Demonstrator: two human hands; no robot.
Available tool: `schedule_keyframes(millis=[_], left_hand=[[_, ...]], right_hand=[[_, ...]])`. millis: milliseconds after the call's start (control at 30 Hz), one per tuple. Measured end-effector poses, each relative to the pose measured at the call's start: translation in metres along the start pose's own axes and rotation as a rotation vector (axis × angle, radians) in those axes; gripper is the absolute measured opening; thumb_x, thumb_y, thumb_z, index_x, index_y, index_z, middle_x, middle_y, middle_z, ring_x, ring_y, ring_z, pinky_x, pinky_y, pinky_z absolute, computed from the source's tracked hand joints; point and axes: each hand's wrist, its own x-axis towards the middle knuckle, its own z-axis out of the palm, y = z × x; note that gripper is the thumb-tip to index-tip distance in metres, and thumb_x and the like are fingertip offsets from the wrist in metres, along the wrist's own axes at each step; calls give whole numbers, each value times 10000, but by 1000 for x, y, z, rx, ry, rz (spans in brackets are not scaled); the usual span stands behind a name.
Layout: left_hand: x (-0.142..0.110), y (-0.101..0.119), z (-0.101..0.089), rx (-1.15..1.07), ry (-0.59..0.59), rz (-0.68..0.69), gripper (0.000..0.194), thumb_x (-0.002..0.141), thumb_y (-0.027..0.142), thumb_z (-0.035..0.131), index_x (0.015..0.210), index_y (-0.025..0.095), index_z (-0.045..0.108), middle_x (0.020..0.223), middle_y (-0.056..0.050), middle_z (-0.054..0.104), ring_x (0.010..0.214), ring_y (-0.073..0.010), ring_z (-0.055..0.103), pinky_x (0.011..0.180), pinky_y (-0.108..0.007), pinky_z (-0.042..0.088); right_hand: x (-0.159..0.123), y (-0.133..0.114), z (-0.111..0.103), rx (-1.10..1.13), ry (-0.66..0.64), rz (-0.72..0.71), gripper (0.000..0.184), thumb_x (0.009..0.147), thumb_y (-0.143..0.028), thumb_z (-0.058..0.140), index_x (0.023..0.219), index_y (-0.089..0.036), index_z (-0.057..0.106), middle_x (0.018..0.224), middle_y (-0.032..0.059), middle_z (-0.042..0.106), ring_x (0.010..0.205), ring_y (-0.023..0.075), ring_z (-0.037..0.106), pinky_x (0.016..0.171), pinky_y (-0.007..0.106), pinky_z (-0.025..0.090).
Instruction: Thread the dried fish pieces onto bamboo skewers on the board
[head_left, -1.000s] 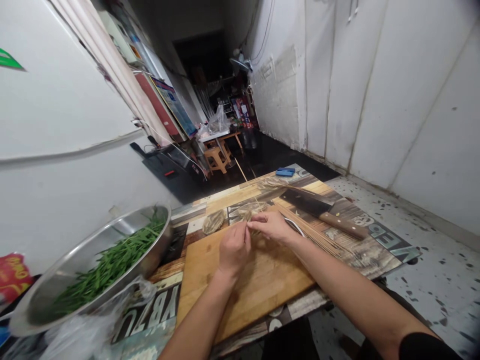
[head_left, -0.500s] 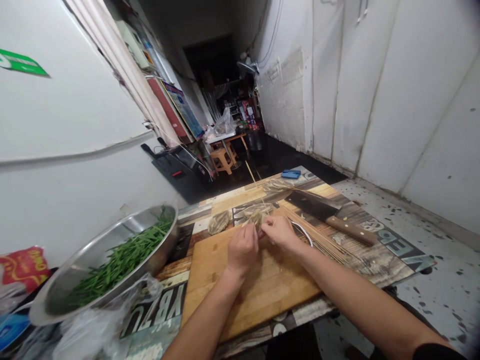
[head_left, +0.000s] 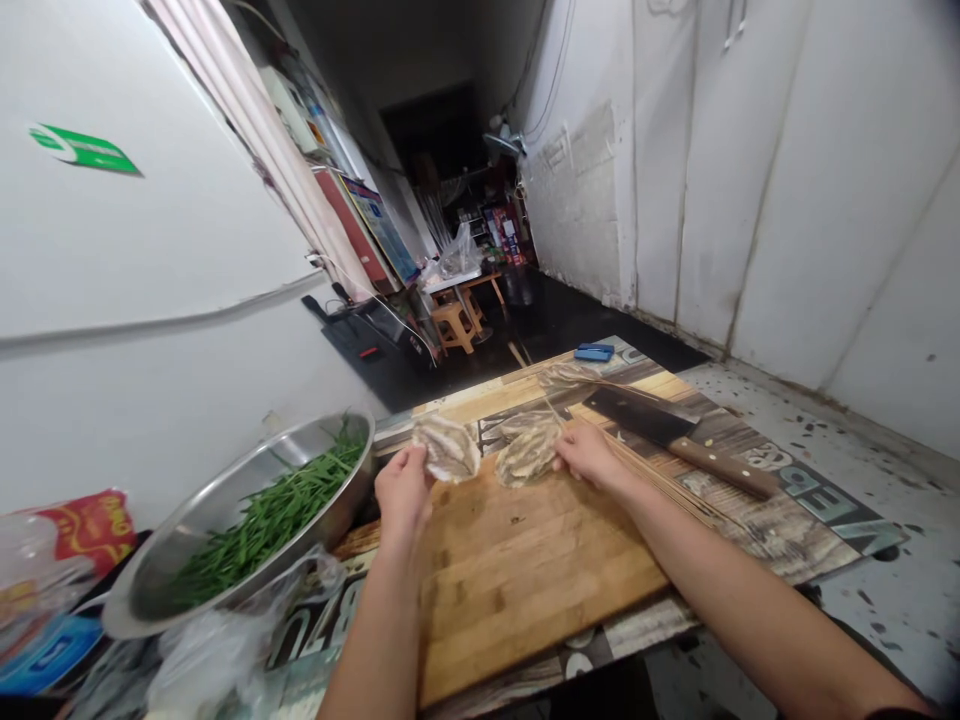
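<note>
My left hand [head_left: 403,490] pinches the edge of a flat, wrinkled, grey-beige food piece [head_left: 448,448], raised over the far left corner of the wooden cutting board [head_left: 525,570]. My right hand [head_left: 589,455] is closed at the right edge of a similar wrinkled food piece [head_left: 527,457], above the board's far edge. From beside these fingers a thin wooden skewer [head_left: 553,408] slants up and away. Whether it passes through the piece is hidden. Behind lies another wrinkled piece [head_left: 525,424], partly covered, and one more flat piece [head_left: 568,375] rests farther back.
A cleaver [head_left: 679,440] and a bundle of bamboo skewers [head_left: 667,485] lie right of the board. Left stands a steel basin [head_left: 360,460] of cut green stalks [head_left: 277,510], with plastic bags [head_left: 217,650] before it. A blue box [head_left: 594,352] sits at the table's far edge.
My hands were together over the board's far edge; now they are apart. My left hand has moved left and lifted the flat piece that lay there. The right hand now shows a piece at its fingertips.
</note>
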Motion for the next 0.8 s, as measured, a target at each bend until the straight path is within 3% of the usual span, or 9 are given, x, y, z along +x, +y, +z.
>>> schedule_keyframes(millis=[100,200,367,433,500,600,667,733,800], left_hand=[[4,1,-8,19,-277,-165,258,531,292,688,715,118,638,589,-15,619,527,-138,555,551,-260,441],[10,-2,-14,191,-353,-86,375,515,383,721,760,104,669,603,-24,634,534,-134,548,528,-232,408],[16,4,-20,532,-215,281,352,704,401,580,857,109,701,731,-65,695,659,-190,614,613,-268,443],[10,8,-19,698,-99,516,317,783,353,516,911,130,702,837,-84,711,772,-217,640,723,-307,468],[0,9,-19,818,-109,797,295,840,302,472,966,151,693,947,-98,707,882,-220,641,818,-329,467],[-15,-2,-27,931,-491,1215,280,875,209,441,1035,197,671,1097,-93,670,1053,-203,593,965,-367,411],[-24,-13,-39,1008,-785,1359,302,874,168,440,1081,231,652,1166,-80,641,1130,-198,549,1022,-400,364],[-31,-25,-56,1070,-932,1335,317,873,165,441,1100,260,643,1220,-78,609,1163,-199,526,1018,-410,369],[-37,-32,-73,1109,-932,1162,347,869,180,442,1159,263,612,1305,-93,542,1205,-206,491,1001,-402,386]], right_hand=[[5,5,-7,-145,-10,-46,348,743,-260,593,416,-154,535,383,-1,552,308,49,355,367,182,228],[6,5,-10,-222,-11,-91,389,749,-273,600,385,-153,534,362,-3,517,344,56,371,389,186,236],[-1,-1,-6,-177,-106,-101,338,840,-322,494,593,-137,631,518,3,618,329,43,346,356,179,236],[-4,-1,-5,-163,-176,-78,331,840,-330,496,611,-137,639,469,-8,588,290,45,318,325,185,210],[-3,0,-5,-162,-204,-61,351,826,-328,517,548,-138,614,378,-24,506,267,49,309,311,185,194],[2,4,-6,-146,-153,-69,375,831,-337,510,519,-141,581,351,-38,451,271,45,312,315,177,192],[6,6,-7,-133,-118,-81,353,832,-333,501,550,-141,588,379,-37,472,282,45,318,320,179,194],[8,8,-6,-125,-108,-95,329,831,-316,494,576,-137,601,408,-31,498,297,47,335,331,180,204],[9,9,-5,-120,-110,-115,309,821,-292,500,578,-133,609,428,-23,516,327,50,367,353,176,227]])
